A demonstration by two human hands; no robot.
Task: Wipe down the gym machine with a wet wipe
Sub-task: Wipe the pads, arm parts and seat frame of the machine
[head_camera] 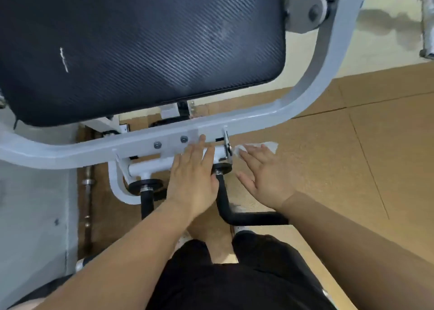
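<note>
Brown floor tiles (352,168) spread under a gym machine, seen from above by a person standing over it. Its grey frame bar (94,147) curves across the view and serves as the landmark here. Beyond the bar lies the black pad (141,46), which carries a faint pale smear that may be moisture from wiping, though that cannot be told for sure.

On the near side of the bar, the left hand (192,176) rests flat, fingers straight and together, across a short white tube (150,166), with the fingertips touching the bar itself. Also on the near side, just past the small bracket (226,143), the right hand (263,176) is spread wide, fingers straight and thumb apart. The wet wipe (270,145) lies under its fingertips, and whether it touches metal cannot be told.

Nearer the person than the bar, the black handles (246,218) show no sign of wiping. By my judgement the work is mid-way: the wipe is at the bracket, with the tube, the handles and most of the bar likely left to do.
</note>
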